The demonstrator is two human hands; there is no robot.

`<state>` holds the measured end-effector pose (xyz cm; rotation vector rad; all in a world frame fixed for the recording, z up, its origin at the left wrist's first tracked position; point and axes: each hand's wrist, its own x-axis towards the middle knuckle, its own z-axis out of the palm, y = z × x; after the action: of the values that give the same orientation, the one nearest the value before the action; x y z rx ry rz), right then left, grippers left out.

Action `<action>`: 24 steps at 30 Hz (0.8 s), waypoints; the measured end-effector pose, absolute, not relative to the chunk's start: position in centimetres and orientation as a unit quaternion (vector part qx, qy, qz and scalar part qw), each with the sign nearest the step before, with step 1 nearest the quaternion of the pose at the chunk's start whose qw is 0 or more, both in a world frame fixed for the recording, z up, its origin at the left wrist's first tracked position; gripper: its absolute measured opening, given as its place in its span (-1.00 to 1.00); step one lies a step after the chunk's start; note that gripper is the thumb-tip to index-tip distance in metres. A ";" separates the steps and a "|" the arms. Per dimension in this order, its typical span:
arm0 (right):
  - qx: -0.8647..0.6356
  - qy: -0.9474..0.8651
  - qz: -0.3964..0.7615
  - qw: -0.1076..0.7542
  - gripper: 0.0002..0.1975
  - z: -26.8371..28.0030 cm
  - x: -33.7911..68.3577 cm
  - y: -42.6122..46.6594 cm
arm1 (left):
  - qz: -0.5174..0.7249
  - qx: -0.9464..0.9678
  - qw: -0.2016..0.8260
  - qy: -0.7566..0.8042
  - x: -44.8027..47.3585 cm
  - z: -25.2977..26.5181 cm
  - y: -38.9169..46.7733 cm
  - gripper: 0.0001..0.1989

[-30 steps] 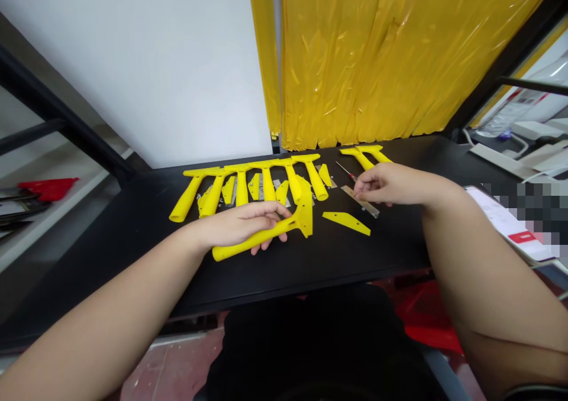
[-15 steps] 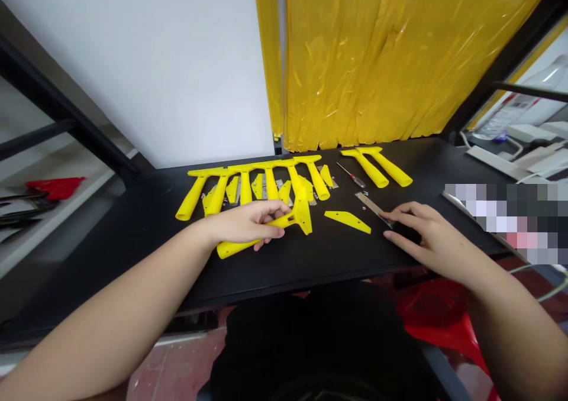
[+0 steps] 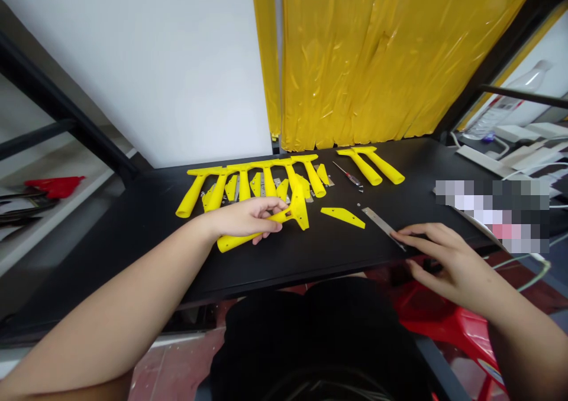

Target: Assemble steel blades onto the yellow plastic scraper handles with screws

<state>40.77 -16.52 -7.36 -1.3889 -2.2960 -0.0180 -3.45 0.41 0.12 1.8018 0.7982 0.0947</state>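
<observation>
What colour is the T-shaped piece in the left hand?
The T-shaped piece in the left hand is yellow; head view.

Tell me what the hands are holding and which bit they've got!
The left hand holds a yellow tool around the middle of its handle. The right hand only touches the nearer half of a metal strip, with no grip showing.

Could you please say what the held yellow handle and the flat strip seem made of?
The yellow handle looks like satin plastic, given its even colour. The flat strip is likely low-gloss metal, given its silvery grey; which metal is unclear.
</observation>
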 end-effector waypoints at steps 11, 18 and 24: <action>-0.477 -0.820 -0.003 0.315 -0.48 -7.7 39.8 -17.5 | 0.034 0.767 0.544 0.339 -3.5 0.1 0.5 -0.57; -0.481 -0.809 -0.031 0.336 -0.59 -6.8 38.8 -15.4 | 0.033 0.768 0.545 0.336 -3.5 0.2 0.5 -0.57; -0.519 -0.777 -0.040 0.353 -0.78 -5.1 37.7 -12.7 | 0.035 0.761 0.553 0.339 -3.5 0.2 0.4 -0.58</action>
<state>37.68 -12.65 -5.06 -1.3427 -2.0110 -0.1029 -3.52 0.42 0.22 1.7988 0.8004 0.0832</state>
